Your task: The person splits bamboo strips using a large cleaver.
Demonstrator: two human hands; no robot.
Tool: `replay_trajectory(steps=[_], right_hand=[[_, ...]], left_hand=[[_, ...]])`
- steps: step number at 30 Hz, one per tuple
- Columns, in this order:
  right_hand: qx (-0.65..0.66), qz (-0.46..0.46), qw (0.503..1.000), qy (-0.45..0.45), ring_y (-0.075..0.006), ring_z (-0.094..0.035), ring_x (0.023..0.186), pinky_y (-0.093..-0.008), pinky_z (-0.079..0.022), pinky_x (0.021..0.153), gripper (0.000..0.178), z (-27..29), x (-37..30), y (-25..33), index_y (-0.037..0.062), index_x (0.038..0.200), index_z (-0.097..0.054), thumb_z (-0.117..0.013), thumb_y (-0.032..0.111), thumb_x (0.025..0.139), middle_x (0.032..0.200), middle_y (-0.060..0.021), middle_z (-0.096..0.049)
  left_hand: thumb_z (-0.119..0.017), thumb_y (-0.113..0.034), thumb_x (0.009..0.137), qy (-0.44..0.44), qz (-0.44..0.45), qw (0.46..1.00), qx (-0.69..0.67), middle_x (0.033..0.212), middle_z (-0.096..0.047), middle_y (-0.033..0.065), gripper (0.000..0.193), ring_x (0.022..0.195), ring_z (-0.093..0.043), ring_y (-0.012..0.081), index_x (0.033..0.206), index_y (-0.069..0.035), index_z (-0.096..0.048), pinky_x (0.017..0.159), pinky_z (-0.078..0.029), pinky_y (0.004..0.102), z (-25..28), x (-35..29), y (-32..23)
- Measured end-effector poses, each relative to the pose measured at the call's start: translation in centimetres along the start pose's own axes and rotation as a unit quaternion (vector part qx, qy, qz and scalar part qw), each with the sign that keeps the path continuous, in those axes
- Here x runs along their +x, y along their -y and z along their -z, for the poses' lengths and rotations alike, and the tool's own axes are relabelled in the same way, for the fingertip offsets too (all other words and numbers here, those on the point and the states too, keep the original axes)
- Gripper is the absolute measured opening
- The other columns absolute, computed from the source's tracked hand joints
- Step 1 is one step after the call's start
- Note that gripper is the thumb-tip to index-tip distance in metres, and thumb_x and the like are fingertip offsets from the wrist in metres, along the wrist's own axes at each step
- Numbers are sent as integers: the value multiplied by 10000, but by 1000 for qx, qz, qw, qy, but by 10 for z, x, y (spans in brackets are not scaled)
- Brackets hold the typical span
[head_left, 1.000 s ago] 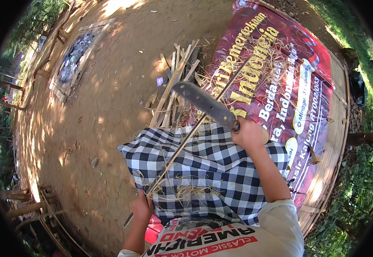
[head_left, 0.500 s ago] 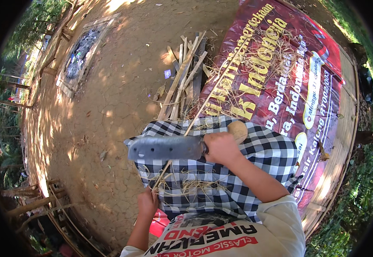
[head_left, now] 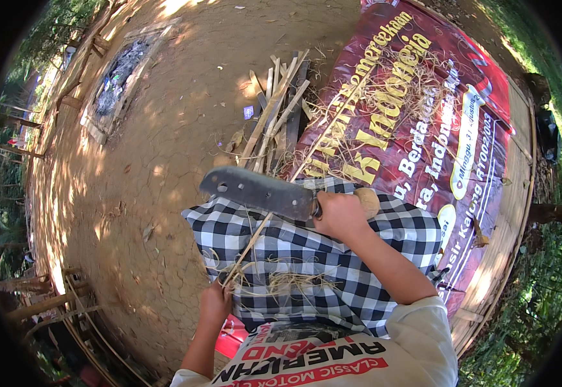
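Observation:
My right hand is closed round the handle of a broad cleaver-like knife. Its dark blade has several holes and points left across my lap. The knob-like end of the handle sticks out past my fist. In my left hand I grip the near end of a long thin bamboo strip. The strip slants up and right, passes beneath the blade and runs on over the banner. Where blade and strip cross, I cannot tell whether they touch. A black-and-white checked cloth covers my lap, with curled pale shavings on it.
Split bamboo pieces lie piled on the dirt ground ahead. A dark red printed banner, scattered with shavings, spreads over a bamboo platform at the right. Ash fills a wood-framed pit at the far left.
The blade has moved farther up along the strip and tilted, its tip now higher. My left hand still grips the strip at nearly the same place.

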State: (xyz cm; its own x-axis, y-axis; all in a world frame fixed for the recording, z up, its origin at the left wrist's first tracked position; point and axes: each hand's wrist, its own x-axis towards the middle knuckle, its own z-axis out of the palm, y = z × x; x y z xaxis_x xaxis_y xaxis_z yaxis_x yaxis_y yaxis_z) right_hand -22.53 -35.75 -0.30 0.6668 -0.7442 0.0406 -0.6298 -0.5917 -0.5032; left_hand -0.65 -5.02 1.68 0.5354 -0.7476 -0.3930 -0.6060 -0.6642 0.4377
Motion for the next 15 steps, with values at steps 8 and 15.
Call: replay_trajectory(steps=[8, 15], right_hand=[[-84, -77, 992, -48, -344, -645, 638, -428, -516, 598, 215, 25, 36, -71, 52, 724, -595, -700, 230, 664, 682, -157, -638], [1, -46, 998, -46, -371, -635, 633, -446, -519, 602, 213, 16, 24, -44, 53, 749, -603, -696, 225, 666, 663, -163, -636]], left_hand=[[-578, -165, 897, 14, 20, 999, 28, 739, -608, 273, 202, 699, -602, 460, 996, 7, -617, 586, -465, 502, 8, -1, -15], [-578, -136, 884, 6, 12, 1000, -6, 742, -610, 271, 182, 693, -604, 457, 980, 12, -623, 585, -468, 490, 2, -1, -4]])
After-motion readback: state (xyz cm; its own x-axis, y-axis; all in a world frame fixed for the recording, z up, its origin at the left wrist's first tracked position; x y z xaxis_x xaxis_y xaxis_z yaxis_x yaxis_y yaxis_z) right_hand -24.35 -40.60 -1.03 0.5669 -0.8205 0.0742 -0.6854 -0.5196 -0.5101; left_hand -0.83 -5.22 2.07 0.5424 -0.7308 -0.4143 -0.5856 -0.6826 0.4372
